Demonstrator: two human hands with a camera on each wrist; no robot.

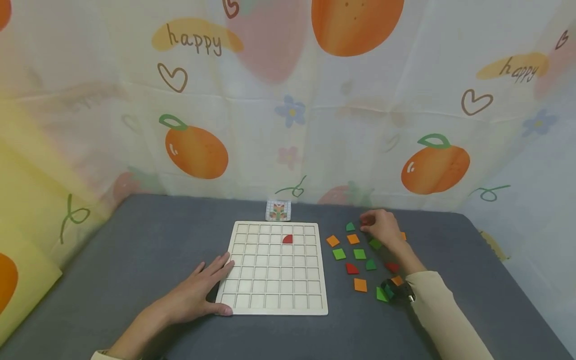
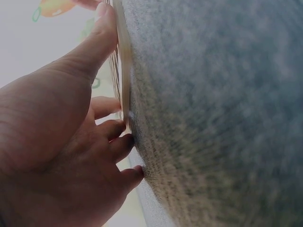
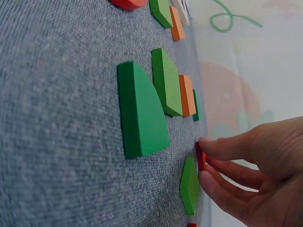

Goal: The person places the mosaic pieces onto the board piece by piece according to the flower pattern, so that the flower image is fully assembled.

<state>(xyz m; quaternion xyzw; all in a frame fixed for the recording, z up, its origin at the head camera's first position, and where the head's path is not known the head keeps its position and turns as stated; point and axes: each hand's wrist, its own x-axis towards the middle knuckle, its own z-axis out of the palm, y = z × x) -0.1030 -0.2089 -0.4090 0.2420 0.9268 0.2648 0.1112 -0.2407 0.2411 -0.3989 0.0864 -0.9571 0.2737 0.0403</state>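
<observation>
A white square gridded board (image 1: 275, 311) lies on the dark table, with one red quarter-circle tile (image 1: 288, 239) in an upper cell. At the board's left side, my left hand (image 1: 198, 290) rests with fingers spread, thumb and fingertips on its edge. The left wrist view shows the thumb (image 2: 97, 40) along that edge. Right of the board, my right hand (image 1: 381, 227) pinches a red tile (image 3: 200, 156) between thumb and fingers, at the far side of the loose tiles. The fingers hide most of its shape. A light green tile (image 3: 189, 186) lies close by these fingers.
Several loose tiles are scattered right of the board, among them an orange square (image 1: 360, 285), a red quarter-circle (image 1: 352, 269) and a dark green piece (image 3: 142, 111). A small pattern card (image 1: 278, 211) lies behind the board. A printed curtain (image 1: 315, 150) hangs at the table's back.
</observation>
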